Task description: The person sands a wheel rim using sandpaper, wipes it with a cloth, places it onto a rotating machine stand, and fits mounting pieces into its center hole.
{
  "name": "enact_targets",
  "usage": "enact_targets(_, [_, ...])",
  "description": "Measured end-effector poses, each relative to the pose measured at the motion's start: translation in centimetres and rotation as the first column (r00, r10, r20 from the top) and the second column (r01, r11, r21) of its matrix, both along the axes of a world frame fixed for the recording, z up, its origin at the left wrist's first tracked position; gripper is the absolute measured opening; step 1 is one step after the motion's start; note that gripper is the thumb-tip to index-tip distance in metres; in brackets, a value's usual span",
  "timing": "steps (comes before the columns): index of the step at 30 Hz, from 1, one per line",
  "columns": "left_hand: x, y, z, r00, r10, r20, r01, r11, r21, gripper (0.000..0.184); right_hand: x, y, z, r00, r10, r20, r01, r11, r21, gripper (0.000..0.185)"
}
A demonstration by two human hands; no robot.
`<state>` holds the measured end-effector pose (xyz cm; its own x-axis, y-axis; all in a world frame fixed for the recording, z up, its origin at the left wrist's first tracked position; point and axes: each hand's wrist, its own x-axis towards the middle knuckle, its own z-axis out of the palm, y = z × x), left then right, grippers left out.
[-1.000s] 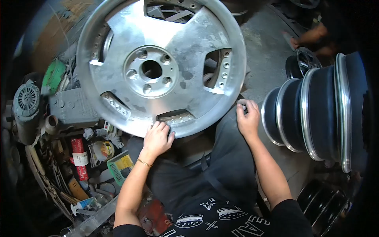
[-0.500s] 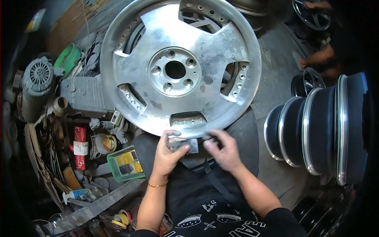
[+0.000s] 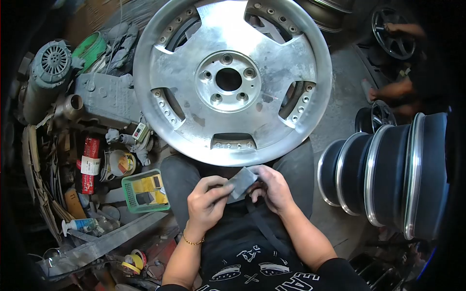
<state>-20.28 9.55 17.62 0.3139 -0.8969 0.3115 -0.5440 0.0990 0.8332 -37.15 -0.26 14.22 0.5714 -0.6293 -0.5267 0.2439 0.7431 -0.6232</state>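
In front of my waist, a small grey piece of sandpaper (image 3: 242, 183) is held at a tilt. My left hand (image 3: 208, 200) pinches its left edge between thumb and fingers. At the opposite edge, my right hand (image 3: 273, 188) grips it with curled fingers, partly hidden by the piece. Just beyond both hands lies a large silver wheel rim (image 3: 182, 97), face up, with spoke openings, a round centre hole and several lug holes. Its face has dull, blotchy patches. Neither hand touches the rim.
A green basket (image 3: 127, 194) with yellow and dark pieces stands at left, near a grey motor (image 3: 51, 63) and a red wrapped package (image 3: 89, 167). Black rim barrels (image 3: 393, 169) with silver lips line the right. At upper right, another person's hand (image 3: 395, 29) touches a dark wheel.
My right hand has moved from beside the sandpaper onto it. The sandpaper is now tilted and raised between both hands. The view has shifted, so the rim appears farther right.
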Motion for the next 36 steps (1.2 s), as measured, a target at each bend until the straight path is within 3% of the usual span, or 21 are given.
enact_targets(4, [0.2,0.8,-0.9,0.981,-0.188,0.044,0.189,0.982,-0.005,0.033,0.0,0.6,-0.1,0.999,0.047,0.027,-0.044,0.994,-0.102,0.017])
enact_targets(5, [-0.5,1.1,-1.3,0.943,-0.1,-0.316,0.11,0.994,0.013,0.036,0.0,0.6,-0.2,0.999,0.04,-0.012,-0.041,0.99,-0.138,0.016])
enact_targets(6, [-0.9,1.2,-1.5,0.775,0.002,-0.632,0.045,0.997,0.058,0.04,0.0,0.5,-0.2,0.998,0.03,-0.051,-0.038,0.984,-0.174,0.015])
enact_targets(8, [-1.1,0.2,-1.5,0.487,-0.039,-0.873,0.089,0.996,0.005,0.041,0.2,0.8,-0.1,0.999,0.013,-0.045,-0.02,0.985,-0.174,0.015])
enact_targets(10, [-1.4,0.0,-1.6,0.575,0.048,-0.816,0.231,0.948,0.219,0.039,0.3,0.9,-0.2,0.999,0.001,-0.036,-0.007,0.985,-0.171,0.015])
enact_targets(13, [-2.0,-0.9,-2.8,0.575,0.167,-0.801,0.166,0.935,0.314,0.024,0.0,0.7,-0.8,1.0,0.018,-0.004,-0.019,0.986,-0.165,0.016])
enact_targets(15, [-1.8,-2.3,-3.3,0.58,0.254,-0.774,0.097,0.922,0.375,0.013,-0.9,-0.1,-0.9,0.987,-0.064,-0.15,0.01,0.942,-0.334,0.019])
enact_targets(16, [-1.3,-2.9,-4.6,0.688,0.223,-0.691,0.066,0.928,0.366,0.014,-1.7,-0.7,-0.9,0.931,-0.144,-0.336,-0.058,0.849,-0.525,0.02])
enact_targets(18, [-0.6,-5.5,-5.0,0.973,0.086,-0.215,-0.02,0.957,0.29,0.014,-3.6,-2.4,-2.1,0.788,-0.46,-0.409,-0.068,0.596,-0.8,0.018])
enact_targets(19, [-0.3,-6.6,-6.2,0.973,0.084,-0.216,-0.017,0.955,0.295,0.014,-4.4,-3.5,-2.5,0.751,-0.548,-0.37,-0.007,0.553,-0.833,0.019])
enact_targets(21, [0.3,-8.5,-9.3,0.963,-0.158,0.219,0.149,0.987,0.06,0.026,-5.9,-5.3,-3.1,0.653,-0.671,-0.352,0.073,0.518,-0.853,0.019])
enact_targets(22, [0.3,-9.1,-9.9,0.962,-0.165,0.219,0.155,0.986,0.062,0.026,-6.6,-6.0,-3.4,0.595,-0.71,-0.377,0.097,0.529,-0.843,0.019])
enact_targets(25, [0.4,-10.0,-11.3,0.86,-0.375,0.345,0.283,0.914,0.29,0.034,-7.7,-7.2,-5.8,0.569,-0.739,-0.359,0.196,0.546,-0.814,0.018])
enact_targets(36, [1.4,-12.0,-11.9,0.797,-0.521,0.305,0.367,0.819,0.441,0.028,-7.2,-8.7,-7.8,0.509,-0.764,-0.395,0.092,0.505,-0.858,0.013])
